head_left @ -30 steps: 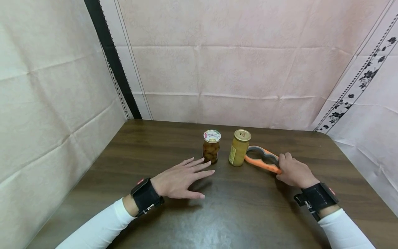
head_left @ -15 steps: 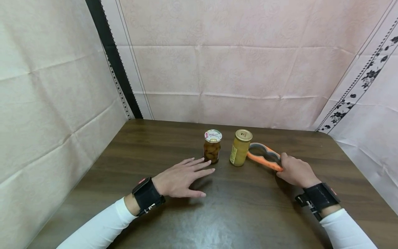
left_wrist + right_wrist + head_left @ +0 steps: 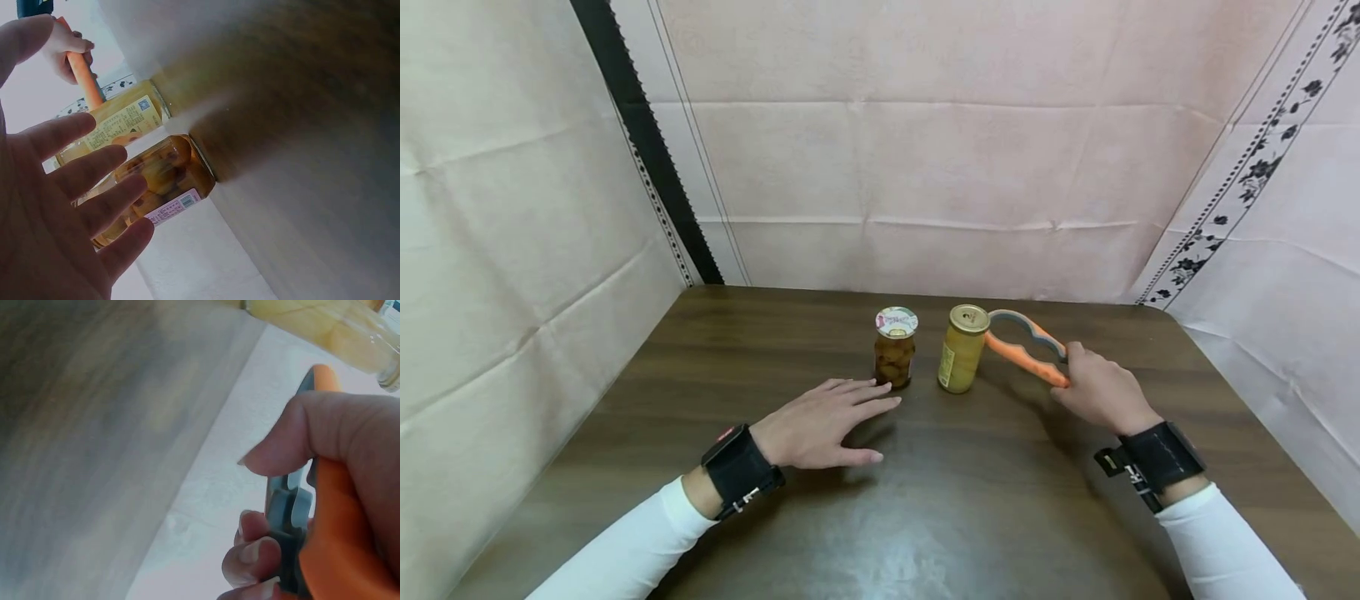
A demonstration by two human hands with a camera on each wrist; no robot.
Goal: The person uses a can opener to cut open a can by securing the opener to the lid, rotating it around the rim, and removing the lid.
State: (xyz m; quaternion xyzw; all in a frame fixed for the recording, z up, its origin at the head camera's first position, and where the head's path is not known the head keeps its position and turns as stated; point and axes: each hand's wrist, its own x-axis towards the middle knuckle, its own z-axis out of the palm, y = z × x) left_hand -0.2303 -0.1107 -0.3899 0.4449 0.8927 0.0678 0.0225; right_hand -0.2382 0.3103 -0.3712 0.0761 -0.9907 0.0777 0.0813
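Note:
An orange jar opener (image 3: 1027, 362) with a grey inner lining is gripped by my right hand (image 3: 1105, 387), fingers curled round its handle end. Its looped end is raised beside the lid of a jar with yellowish contents (image 3: 961, 358). To the left stands a shorter jar of brown pieces (image 3: 893, 358) with a patterned white lid. My left hand (image 3: 820, 423) has its fingers straight and spread in front of that brown jar; whether they touch it I cannot tell. In the left wrist view the palm and fingers partly cover both jars. Both jars stand upright and lidded.
The dark wooden table (image 3: 925, 500) extends around both hands. Pale creased cloth (image 3: 880, 183) hangs behind the table's back edge and along both sides, with a black strip at the left and a floral border at the right.
My right hand has lifted the jar opener, its looped end rising to the yellowish jar's lid. The left hand keeps its spread pose by the brown jar. The head view has shifted slightly.

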